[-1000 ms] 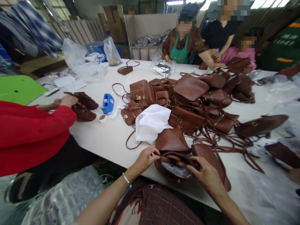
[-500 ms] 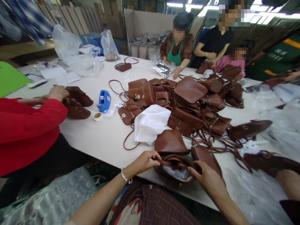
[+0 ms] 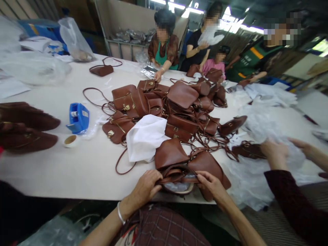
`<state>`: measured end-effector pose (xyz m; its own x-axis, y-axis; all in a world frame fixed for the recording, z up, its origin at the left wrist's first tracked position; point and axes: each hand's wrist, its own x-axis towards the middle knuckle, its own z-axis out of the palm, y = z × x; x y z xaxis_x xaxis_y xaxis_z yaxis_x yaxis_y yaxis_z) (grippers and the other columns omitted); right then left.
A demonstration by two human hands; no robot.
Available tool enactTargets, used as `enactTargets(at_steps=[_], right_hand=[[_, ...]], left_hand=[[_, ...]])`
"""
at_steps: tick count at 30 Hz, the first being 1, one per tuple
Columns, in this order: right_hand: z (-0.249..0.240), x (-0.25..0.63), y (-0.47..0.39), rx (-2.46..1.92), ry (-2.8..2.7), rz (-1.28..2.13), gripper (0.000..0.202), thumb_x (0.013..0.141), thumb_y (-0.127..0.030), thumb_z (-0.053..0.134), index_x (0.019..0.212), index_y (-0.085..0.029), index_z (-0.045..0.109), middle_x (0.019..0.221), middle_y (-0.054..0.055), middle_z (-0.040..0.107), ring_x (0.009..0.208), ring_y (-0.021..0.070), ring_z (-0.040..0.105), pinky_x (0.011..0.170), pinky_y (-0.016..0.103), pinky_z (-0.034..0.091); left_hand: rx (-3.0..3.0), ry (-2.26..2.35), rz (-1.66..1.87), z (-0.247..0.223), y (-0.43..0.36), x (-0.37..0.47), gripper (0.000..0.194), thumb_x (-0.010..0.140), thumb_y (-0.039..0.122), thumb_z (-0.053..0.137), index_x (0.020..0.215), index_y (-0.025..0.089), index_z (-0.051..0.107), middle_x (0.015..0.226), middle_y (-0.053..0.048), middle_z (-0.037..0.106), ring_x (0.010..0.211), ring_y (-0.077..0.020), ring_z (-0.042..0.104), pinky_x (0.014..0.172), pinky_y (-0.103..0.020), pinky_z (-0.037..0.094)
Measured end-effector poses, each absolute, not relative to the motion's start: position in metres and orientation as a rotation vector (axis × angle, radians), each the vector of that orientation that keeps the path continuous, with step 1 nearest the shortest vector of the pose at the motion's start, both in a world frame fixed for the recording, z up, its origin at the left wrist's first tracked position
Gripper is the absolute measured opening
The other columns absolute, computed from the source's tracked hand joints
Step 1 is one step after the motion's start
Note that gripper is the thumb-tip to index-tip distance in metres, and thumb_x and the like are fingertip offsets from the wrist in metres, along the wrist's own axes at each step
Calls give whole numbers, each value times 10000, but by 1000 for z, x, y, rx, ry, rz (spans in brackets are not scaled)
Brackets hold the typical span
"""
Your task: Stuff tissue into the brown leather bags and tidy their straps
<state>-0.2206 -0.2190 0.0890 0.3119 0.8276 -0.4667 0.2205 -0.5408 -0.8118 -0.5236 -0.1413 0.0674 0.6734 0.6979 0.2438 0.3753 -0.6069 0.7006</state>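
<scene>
At the table's near edge a brown leather handbag (image 3: 172, 179) faces me with its mouth open, and crumpled clear plastic (image 3: 176, 187) shows inside. My left hand (image 3: 146, 186) is closed on the left end of a brown strap or band across the mouth. On the other side my right hand (image 3: 212, 186) pinches the right end, so the band is stretched between them. Directly behind stand another brown bag (image 3: 170, 153) and, to the right, a brown flap or bag (image 3: 208, 164). A white cloth or paper sheet (image 3: 145, 138) lies just beyond my left hand.
A pile of brown bags (image 3: 183, 94) with tangled straps fills the table's middle. Leftward are a blue tape dispenser (image 3: 79, 118) and a tape roll (image 3: 70, 140). A neighbour's hand (image 3: 275, 153) works at plastic wrap (image 3: 256, 181) on the right. Co-workers stand along the far side.
My view has swung right. The strap or band is now drawn straight between my hands over the bag's mouth. A co-worker at the back has raised a clear plastic bag.
</scene>
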Motion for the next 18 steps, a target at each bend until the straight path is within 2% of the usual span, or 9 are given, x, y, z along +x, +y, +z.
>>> enactTargets(at_steps=[2,4,6,8,10,12,14,16,18], right_hand=[[88,-225,-225,-1885,-856,1250,507,682,-543,710,1016,-164,665,911,73,743,811,236,688,744,341,549],[87,-235,-229,-1836,-834,1225,504,650,-491,762,1018,-167,648,901,72,742,843,241,690,791,352,545],[84,-247,-233,-1786,-792,1194,493,643,-461,781,1015,-179,626,889,64,738,853,241,692,804,358,547],[81,-259,-237,-1735,-740,1195,476,638,-428,796,1005,-190,609,882,54,735,851,235,694,804,354,550],[77,-267,-242,-1704,-701,1204,457,638,-400,804,996,-196,605,877,45,730,843,224,692,809,346,550],[73,-271,-247,-1694,-677,1186,445,639,-382,809,994,-199,613,909,45,722,860,220,687,828,346,545],[71,-272,-251,-1685,-650,1172,451,627,-375,818,993,-197,624,960,53,711,893,225,680,847,350,541],[71,-271,-253,-1661,-614,1210,483,624,-383,820,1024,-198,624,997,62,704,907,233,678,849,360,542],[74,-267,-253,-1656,-618,1263,491,673,-418,785,1081,-201,620,1008,67,704,912,236,676,854,372,536]], left_hand=[[2312,739,710,78,-135,-522,352,842,373,659,1116,200,521,1162,-129,611,1080,-258,574,900,-408,498],[2399,607,699,88,-133,-512,606,808,490,672,1290,203,445,1351,-177,513,1267,-302,470,1023,-480,430],[2495,463,619,95,-133,-496,709,800,542,657,1366,207,392,1415,-178,472,1343,-311,399,1090,-526,358],[2549,387,536,98,-135,-479,661,818,528,644,1352,210,421,1377,-146,530,1338,-289,415,1115,-527,327],[2557,384,494,97,-137,-465,488,866,450,619,1278,217,498,1265,-91,625,1293,-251,470,1119,-490,331],[2543,395,527,95,-138,-458,257,903,353,585,1125,224,591,1134,-41,688,1243,-224,515,1113,-459,337],[2525,392,595,93,-137,-456,114,905,295,575,973,221,628,1047,-15,709,1212,-217,536,1108,-451,336],[2503,389,634,92,-136,-456,60,889,249,582,901,209,625,1010,-9,713,1205,-220,540,1101,-453,341],[2485,387,631,92,-133,-457,45,862,192,583,886,200,620,1004,-17,711,1204,-227,540,1085,-458,366]])
